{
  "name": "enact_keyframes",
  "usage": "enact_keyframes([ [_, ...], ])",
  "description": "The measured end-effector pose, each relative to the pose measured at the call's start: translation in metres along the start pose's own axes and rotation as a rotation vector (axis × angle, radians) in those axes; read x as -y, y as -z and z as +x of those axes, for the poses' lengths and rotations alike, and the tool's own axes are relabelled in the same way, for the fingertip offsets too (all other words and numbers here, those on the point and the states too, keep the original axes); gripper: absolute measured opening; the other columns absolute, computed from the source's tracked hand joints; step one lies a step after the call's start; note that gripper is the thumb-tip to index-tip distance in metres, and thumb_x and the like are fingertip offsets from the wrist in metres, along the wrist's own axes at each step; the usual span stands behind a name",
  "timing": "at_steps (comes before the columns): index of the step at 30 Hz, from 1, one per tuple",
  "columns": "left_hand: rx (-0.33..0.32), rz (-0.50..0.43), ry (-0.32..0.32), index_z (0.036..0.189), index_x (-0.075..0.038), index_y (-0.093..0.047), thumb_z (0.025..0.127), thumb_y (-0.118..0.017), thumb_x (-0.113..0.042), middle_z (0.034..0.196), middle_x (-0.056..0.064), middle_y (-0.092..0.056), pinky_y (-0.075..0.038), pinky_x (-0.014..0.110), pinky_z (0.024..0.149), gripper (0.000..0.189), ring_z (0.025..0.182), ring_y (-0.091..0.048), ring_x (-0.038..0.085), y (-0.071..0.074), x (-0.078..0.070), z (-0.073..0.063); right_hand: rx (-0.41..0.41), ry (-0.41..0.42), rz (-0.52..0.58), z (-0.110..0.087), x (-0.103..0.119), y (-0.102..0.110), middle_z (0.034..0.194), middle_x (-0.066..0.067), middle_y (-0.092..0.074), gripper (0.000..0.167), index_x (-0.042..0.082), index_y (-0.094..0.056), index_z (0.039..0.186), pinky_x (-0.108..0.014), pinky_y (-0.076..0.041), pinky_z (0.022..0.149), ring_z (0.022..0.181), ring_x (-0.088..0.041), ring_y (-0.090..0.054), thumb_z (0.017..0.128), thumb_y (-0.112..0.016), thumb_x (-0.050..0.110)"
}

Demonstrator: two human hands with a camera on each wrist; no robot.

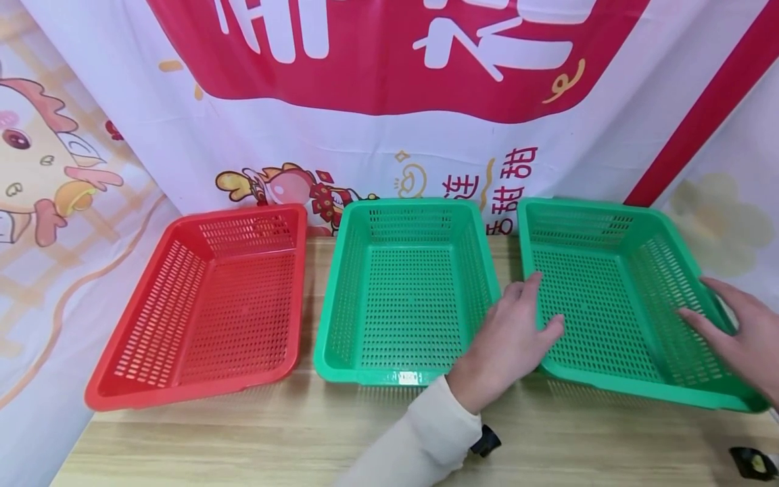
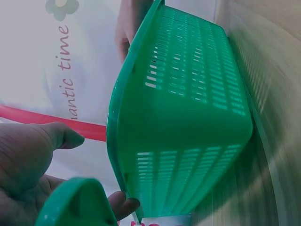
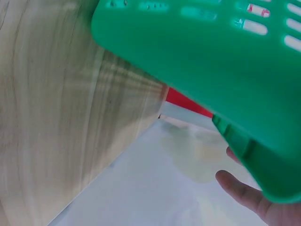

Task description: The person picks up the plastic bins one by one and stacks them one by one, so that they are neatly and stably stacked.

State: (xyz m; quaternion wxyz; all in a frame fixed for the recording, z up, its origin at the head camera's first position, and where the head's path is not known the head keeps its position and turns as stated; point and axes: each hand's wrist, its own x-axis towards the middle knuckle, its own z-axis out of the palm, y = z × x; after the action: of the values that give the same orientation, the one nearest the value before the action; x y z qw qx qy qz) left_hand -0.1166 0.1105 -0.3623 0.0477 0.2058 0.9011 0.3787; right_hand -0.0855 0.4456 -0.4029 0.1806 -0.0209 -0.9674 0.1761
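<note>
A green plastic basket with slotted walls (image 1: 596, 308) stands at the right, seen from outside in both wrist views. My left hand (image 1: 508, 338) is at its left rim, fingers straight and thumb spread apart over the basket. In the left wrist view, the left fingertips (image 2: 124, 205) lie by the rim. At the right rim is my right hand (image 1: 745, 331), its thumb reaching over the inside and its fingers extended beyond the edge. A second green basket (image 1: 410, 311) stands in the middle, its right side partly covered by my left hand.
A red basket (image 1: 243, 318) stands at the left on the wooden table (image 1: 274, 439). Behind the baskets hangs a printed white and red cloth (image 1: 377, 149). Another patterned cloth (image 1: 49, 284) borders the left side.
</note>
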Motion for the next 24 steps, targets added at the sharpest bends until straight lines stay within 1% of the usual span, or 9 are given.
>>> enact_keyframes([
  [2, 0.000, -0.015, 0.013, 0.169, -0.022, -0.035, 0.107, -0.065, -0.042, 0.162, 0.006, -0.054, -0.062, 0.028, 0.095, 0.071, 0.120, -0.071, 0.016, -0.001, -0.001, 0.001, 0.002, 0.001, 0.007, 0.001, -0.006, -0.001, 0.156, -0.049, -0.034, 0.074, -0.013, -0.029, 0.161, -0.080, -0.025, 0.119, 0.138, -0.071, -0.035, 0.115, -0.047, 0.042],
  [4, -0.002, -0.033, 0.019, 0.169, -0.021, -0.035, 0.107, -0.065, -0.041, 0.161, 0.006, -0.054, -0.062, 0.024, 0.084, 0.071, 0.105, -0.073, 0.013, -0.002, -0.002, 0.001, 0.000, -0.002, 0.011, 0.001, -0.010, -0.003, 0.154, -0.050, -0.036, 0.073, -0.014, -0.030, 0.161, -0.081, -0.028, 0.114, 0.132, -0.072, -0.038, 0.115, -0.050, 0.040],
  [5, -0.003, -0.038, 0.021, 0.169, -0.021, -0.035, 0.107, -0.065, -0.040, 0.161, 0.007, -0.055, -0.061, 0.022, 0.077, 0.071, 0.095, -0.072, 0.011, -0.003, -0.003, 0.001, -0.001, -0.005, 0.013, 0.001, -0.011, -0.003, 0.154, -0.050, -0.036, 0.072, -0.014, -0.031, 0.160, -0.082, -0.030, 0.112, 0.129, -0.072, -0.039, 0.115, -0.050, 0.039],
  [8, -0.006, -0.048, 0.022, 0.169, -0.020, -0.035, 0.108, -0.065, -0.038, 0.160, 0.008, -0.056, -0.052, 0.018, 0.060, 0.070, 0.071, -0.062, 0.007, -0.003, -0.005, 0.002, -0.002, -0.015, 0.017, 0.001, -0.012, -0.004, 0.152, -0.051, -0.037, 0.070, -0.015, -0.031, 0.160, -0.084, -0.034, 0.104, 0.121, -0.073, -0.042, 0.115, -0.050, 0.035],
  [11, -0.003, -0.056, 0.032, 0.169, -0.020, -0.035, 0.108, -0.064, -0.036, 0.160, 0.008, -0.056, -0.048, 0.020, 0.050, 0.069, 0.058, -0.054, 0.007, -0.003, -0.006, 0.002, -0.002, -0.029, 0.032, 0.002, -0.012, -0.005, 0.152, -0.051, -0.037, 0.066, -0.016, -0.031, 0.159, -0.085, -0.036, 0.098, 0.120, -0.074, -0.043, 0.115, -0.050, 0.030],
  [14, -0.008, -0.047, 0.037, 0.169, -0.020, -0.036, 0.109, -0.064, -0.035, 0.158, 0.008, -0.058, -0.046, 0.020, 0.045, 0.068, 0.052, -0.052, 0.007, -0.004, -0.007, 0.003, 0.009, -0.044, 0.050, 0.003, -0.017, -0.007, 0.152, -0.051, -0.037, 0.064, -0.016, -0.031, 0.159, -0.086, -0.037, 0.095, 0.119, -0.076, -0.042, 0.115, -0.050, 0.027],
  [17, -0.019, -0.057, 0.037, 0.168, -0.019, -0.038, 0.108, -0.064, -0.033, 0.153, 0.008, -0.061, -0.043, 0.020, 0.041, 0.067, 0.046, -0.048, 0.007, -0.004, -0.008, 0.003, 0.038, -0.066, 0.086, 0.003, -0.022, -0.009, 0.155, -0.052, -0.033, 0.064, -0.015, -0.028, 0.160, -0.088, -0.035, 0.098, 0.121, -0.078, -0.040, 0.115, -0.050, 0.024],
  [20, -0.028, -0.081, 0.041, 0.167, -0.018, -0.039, 0.108, -0.065, -0.031, 0.148, 0.008, -0.065, -0.041, 0.019, 0.037, 0.066, 0.042, -0.044, 0.006, -0.004, -0.009, 0.003, 0.067, -0.085, 0.129, 0.003, -0.026, -0.011, 0.158, -0.052, -0.029, 0.065, -0.015, -0.026, 0.161, -0.089, -0.030, 0.103, 0.128, -0.080, -0.035, 0.114, -0.050, 0.022],
  [24, -0.025, -0.103, 0.057, 0.167, -0.020, -0.040, 0.108, -0.065, -0.029, 0.145, 0.007, -0.066, -0.039, 0.018, 0.034, 0.064, 0.039, -0.041, 0.005, -0.005, -0.010, 0.002, 0.083, -0.098, 0.145, 0.003, -0.031, -0.014, 0.160, -0.051, -0.025, 0.064, -0.015, -0.026, 0.161, -0.090, -0.028, 0.105, 0.134, -0.079, -0.031, 0.115, -0.048, 0.021],
])
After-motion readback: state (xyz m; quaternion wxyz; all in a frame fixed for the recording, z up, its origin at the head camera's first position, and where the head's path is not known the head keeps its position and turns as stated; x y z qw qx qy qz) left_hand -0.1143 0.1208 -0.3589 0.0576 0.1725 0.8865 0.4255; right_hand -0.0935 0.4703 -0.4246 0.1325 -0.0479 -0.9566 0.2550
